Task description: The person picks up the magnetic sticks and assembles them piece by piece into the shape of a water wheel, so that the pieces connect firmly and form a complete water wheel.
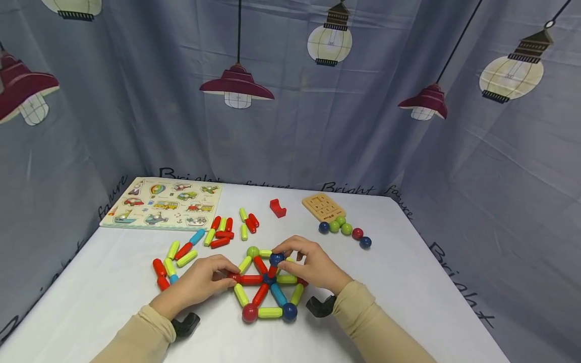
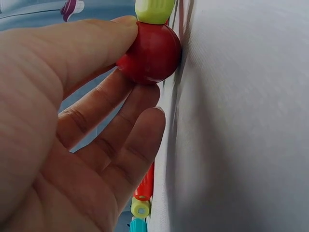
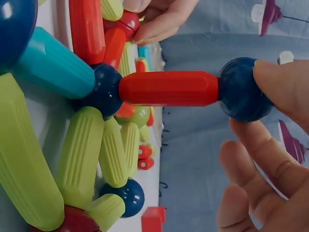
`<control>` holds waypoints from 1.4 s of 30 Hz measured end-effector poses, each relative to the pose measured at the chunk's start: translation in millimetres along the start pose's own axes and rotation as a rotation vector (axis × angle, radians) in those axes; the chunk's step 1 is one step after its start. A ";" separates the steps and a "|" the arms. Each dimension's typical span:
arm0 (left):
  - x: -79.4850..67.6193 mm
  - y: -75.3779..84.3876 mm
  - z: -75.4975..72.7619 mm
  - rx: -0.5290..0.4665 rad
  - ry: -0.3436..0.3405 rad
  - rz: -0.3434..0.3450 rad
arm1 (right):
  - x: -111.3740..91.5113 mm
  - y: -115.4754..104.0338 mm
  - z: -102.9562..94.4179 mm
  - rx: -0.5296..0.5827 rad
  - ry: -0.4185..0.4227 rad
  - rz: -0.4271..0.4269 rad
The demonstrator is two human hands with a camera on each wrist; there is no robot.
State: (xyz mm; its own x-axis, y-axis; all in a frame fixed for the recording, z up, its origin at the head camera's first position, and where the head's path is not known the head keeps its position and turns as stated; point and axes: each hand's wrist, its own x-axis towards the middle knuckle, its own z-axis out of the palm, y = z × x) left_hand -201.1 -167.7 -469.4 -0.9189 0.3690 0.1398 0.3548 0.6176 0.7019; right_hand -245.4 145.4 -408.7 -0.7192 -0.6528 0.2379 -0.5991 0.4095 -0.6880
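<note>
A flat wheel-shaped frame of coloured rods and balls lies on the white table. From its dark blue centre ball a red rod rises, topped by another dark blue ball. My right hand pinches that top ball between thumb and finger, the other fingers curled loosely below it. At the frame's left corner, my left hand grips a red ball with thumb and fingertips. A lime rod joins this ball. Lime, red and light blue rods form the spokes and rim.
Loose rods lie left of and behind the frame. A picture puzzle board is at the back left. Farther back are a red block, a wooden board and several loose balls.
</note>
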 end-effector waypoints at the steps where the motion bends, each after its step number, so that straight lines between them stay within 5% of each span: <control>1: 0.1 0.3 -0.3 0.011 -0.005 -0.008 | -1.3 0.2 -0.4 -0.002 -0.001 0.011; 4: -2.2 1.7 -6.7 0.099 -0.005 -0.042 | -7.8 6.2 -2.0 0.022 0.019 0.064; 11: -19.3 9.4 -43.7 0.518 0.043 -0.214 | -37.0 51.5 -3.2 0.125 0.001 0.268; 18: -24.7 14.2 -54.7 0.495 -0.100 -0.385 | -46.2 76.2 -1.7 0.276 -0.065 0.266; 21: -23.2 11.7 -52.3 0.466 -0.103 -0.382 | -47.4 77.0 -1.2 0.296 -0.063 0.268; 30: -11.0 2.7 -37.0 0.474 -0.015 -0.200 | -51.0 79.2 1.1 0.296 -0.056 0.273; 36: -11.5 -2.6 -35.7 0.641 0.077 -0.177 | -51.1 80.5 2.7 0.289 -0.057 0.270; 42: -6.0 -6.5 -33.6 0.617 0.087 -0.191 | -49.7 79.1 3.6 0.284 -0.058 0.296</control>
State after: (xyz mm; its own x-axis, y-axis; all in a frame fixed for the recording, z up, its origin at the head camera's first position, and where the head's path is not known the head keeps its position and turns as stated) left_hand -203.7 -197.3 -451.3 -0.9771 0.1713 0.1262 0.1936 0.9618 0.1933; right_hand -255.7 208.0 -477.5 -0.8203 -0.5711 -0.0322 -0.2427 0.3984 -0.8845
